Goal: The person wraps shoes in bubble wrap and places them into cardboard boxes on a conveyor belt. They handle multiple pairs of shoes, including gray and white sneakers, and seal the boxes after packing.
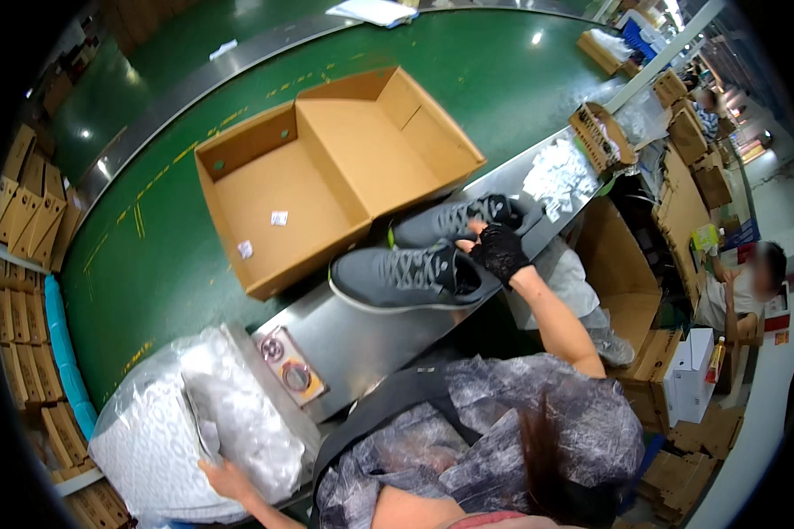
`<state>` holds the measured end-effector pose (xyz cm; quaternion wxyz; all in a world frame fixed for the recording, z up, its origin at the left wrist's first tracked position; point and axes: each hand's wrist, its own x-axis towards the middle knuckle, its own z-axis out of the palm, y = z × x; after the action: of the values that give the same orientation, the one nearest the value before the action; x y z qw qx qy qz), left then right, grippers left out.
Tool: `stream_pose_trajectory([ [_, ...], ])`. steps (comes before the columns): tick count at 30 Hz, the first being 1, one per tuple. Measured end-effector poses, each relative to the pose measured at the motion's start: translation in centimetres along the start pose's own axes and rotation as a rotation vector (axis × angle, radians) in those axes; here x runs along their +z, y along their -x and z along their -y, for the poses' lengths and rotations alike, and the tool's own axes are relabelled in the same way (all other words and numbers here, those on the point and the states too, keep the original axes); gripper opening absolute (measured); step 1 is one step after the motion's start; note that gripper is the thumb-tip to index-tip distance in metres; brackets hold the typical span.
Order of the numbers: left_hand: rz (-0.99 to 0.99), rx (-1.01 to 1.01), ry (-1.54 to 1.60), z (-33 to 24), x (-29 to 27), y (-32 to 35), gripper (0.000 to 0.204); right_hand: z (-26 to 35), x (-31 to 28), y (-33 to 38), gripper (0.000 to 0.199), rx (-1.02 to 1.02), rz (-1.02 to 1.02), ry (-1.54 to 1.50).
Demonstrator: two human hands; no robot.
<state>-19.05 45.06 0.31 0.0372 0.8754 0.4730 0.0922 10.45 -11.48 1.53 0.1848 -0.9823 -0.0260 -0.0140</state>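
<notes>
Two grey lace-up sneakers lie side by side on the metal ledge. My right hand (500, 253), in a black fingerless glove, reaches over the near sneaker (388, 275), its bent fingers at the collar of the far sneaker (441, 222). At lower left, my left hand (228, 480) has its fingers closed at the edge of patterned white wrapping paper (150, 441), stacked in a clear plastic bag (260, 414). One paper edge stands lifted above that hand. Beyond the sneakers, an open brown shoebox (282, 198) has two small white labels inside.
A control plate (289, 366) with round knobs sits on the ledge (344, 353). Small white slips (560, 181) are piled at right, near a small carton (602, 139). Shoeboxes (31, 203) are stacked at left. Another person (750, 286) is at far right.
</notes>
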Motion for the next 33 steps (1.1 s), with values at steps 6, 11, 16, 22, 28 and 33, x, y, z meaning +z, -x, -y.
stream_pose_trajectory([
  [6,-0.084,0.020,0.010,1.6,0.3,1.4,0.046,8.2,-4.1,-2.2,0.039,0.081,-0.109,-0.168],
  [11,-0.129,0.099,0.179,-1.5,-0.2,0.3,0.033,-9.3,12.6,-7.4,0.030,-0.476,0.066,-0.688],
  [16,-0.109,0.088,0.131,-0.9,-0.7,0.5,0.014,9.1,8.2,-7.3,0.035,-0.561,0.301,-0.102],
  [22,-0.111,0.086,0.149,-0.8,-1.6,1.6,0.021,21.2,6.8,-4.3,0.047,-0.271,1.030,-0.888],
  [28,-0.191,0.161,0.256,-2.2,-0.2,0.6,0.015,3.9,4.6,-38.5,0.044,-0.201,0.667,-1.254],
  [33,-0.294,0.153,0.203,-1.1,-0.1,1.8,0.008,22.3,2.1,-18.3,0.035,-0.569,-0.018,-0.773],
])
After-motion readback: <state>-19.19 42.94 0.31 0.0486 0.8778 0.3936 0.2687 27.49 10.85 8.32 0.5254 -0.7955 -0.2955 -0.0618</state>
